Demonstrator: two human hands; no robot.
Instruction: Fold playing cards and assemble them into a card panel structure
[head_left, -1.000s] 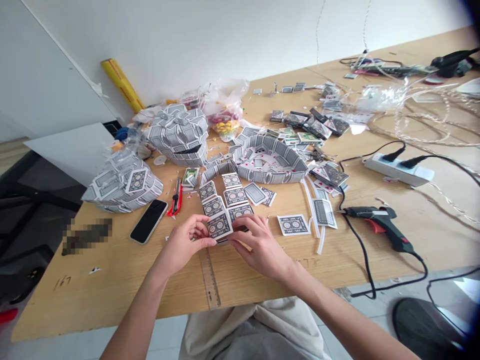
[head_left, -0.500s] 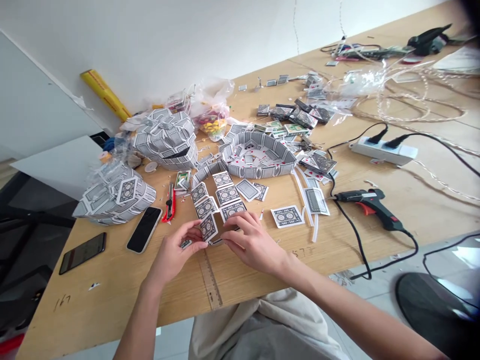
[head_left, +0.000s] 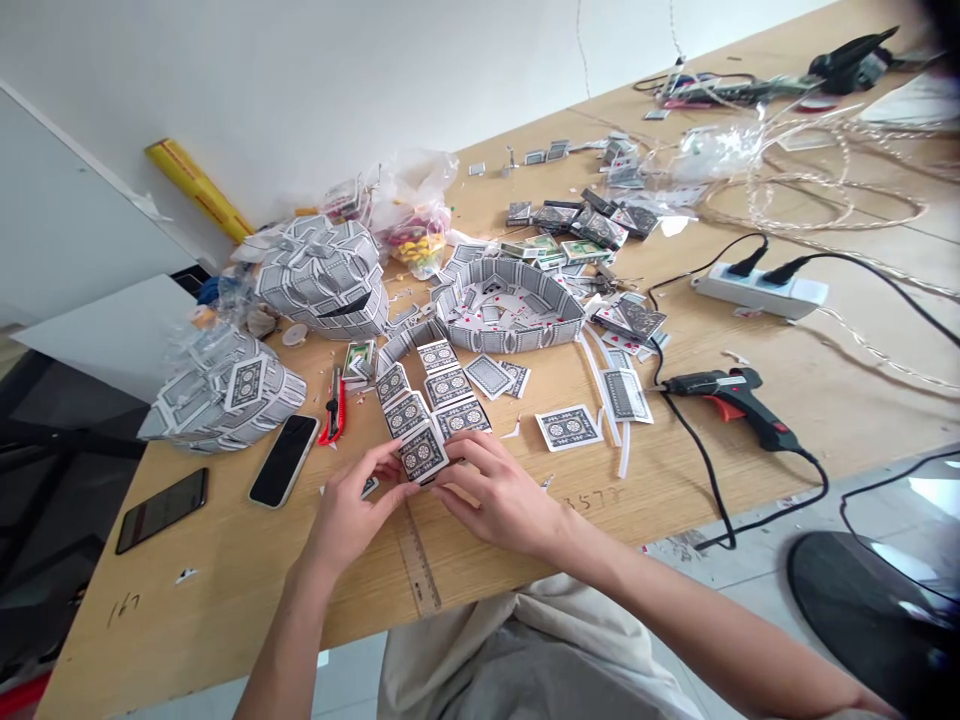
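Playing cards with dark patterned backs form a loop-shaped card wall [head_left: 405, 412] on the table in front of me. At its near end, my left hand [head_left: 365, 497] pinches the left edge of a playing card [head_left: 421, 454]. My right hand [head_left: 495, 490] curls at the right side of this same card, its fingertips against the card structure. Part of what those fingers grip is hidden. Under the near end lies a clear ruler [head_left: 418, 565]. A red utility knife [head_left: 333, 405] rests to the left, and loose playing cards [head_left: 568, 428] lie to the right.
Two woven card boxes [head_left: 326, 275] stand at the back left, with two phones [head_left: 283, 460] in front. A card tray [head_left: 510, 335] holds loose cards. On the right are a glue gun [head_left: 735, 400], its black cable and a white power strip [head_left: 757, 292].
The near card has swung rightward and now closes the gap at the near end of the wall. My right hand has shifted slightly down beside it. The whole view has moved a little.
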